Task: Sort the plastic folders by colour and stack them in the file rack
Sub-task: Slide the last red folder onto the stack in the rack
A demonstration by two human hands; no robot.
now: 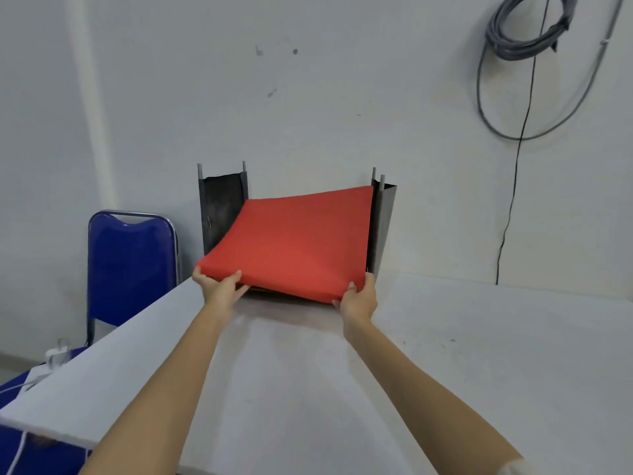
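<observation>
From my head view, my left hand [219, 286] and right hand [356, 298] pinch the near corners of the red folders [294, 241], so the far edge slides level into the file rack [383, 221] at twelve o'clock on the bench [462, 354].

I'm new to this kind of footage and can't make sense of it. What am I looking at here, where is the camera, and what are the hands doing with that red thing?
There is no machine here: a person wears a camera on the head, so this single picture looks forward and down along their own bare arms. The left hand and the right hand each grip a near corner of a stack of red folders, thumbs on top. Its far end reaches into a dark file rack standing at the back of a white table, against the wall. The stack is tilted, its near edge lifted off the table. A blue chair stands to the left, and a coil of grey cable hangs on the wall.
</observation>
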